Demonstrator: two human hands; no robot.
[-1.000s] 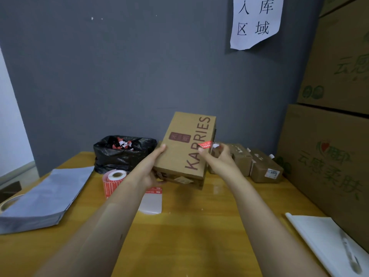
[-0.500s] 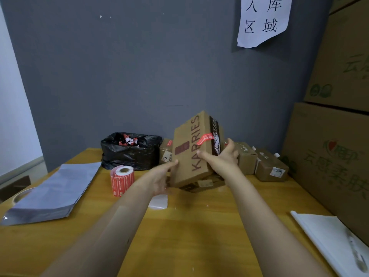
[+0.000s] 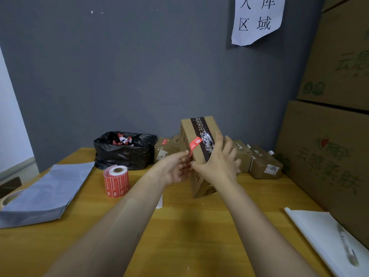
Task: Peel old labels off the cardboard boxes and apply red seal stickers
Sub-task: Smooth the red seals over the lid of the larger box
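Note:
A brown KARRIES cardboard box (image 3: 201, 126) stands tilted on one corner on the wooden table (image 3: 179, 226), its dark-striped narrow side facing me. A red seal sticker (image 3: 194, 144) lies across the box's edge. My left hand (image 3: 175, 168) pinches the sticker's lower end at the box's left face. My right hand (image 3: 219, 162) grips the box from the right, fingers spread over the striped side. A roll of red seal stickers (image 3: 115, 181) stands upright on the table to the left.
A black bin bag (image 3: 123, 150) with torn label scraps sits at the back. Small cardboard boxes (image 3: 265, 162) line the wall. Large cartons (image 3: 327, 146) stack at the right. Grey mailer bags (image 3: 44, 192) lie left; white paper (image 3: 327, 236) lies at the lower right.
The box was turned from lying flat-faced toward me to standing on edge with its narrow side forward. My left hand moved from the box's left side to the sticker's end.

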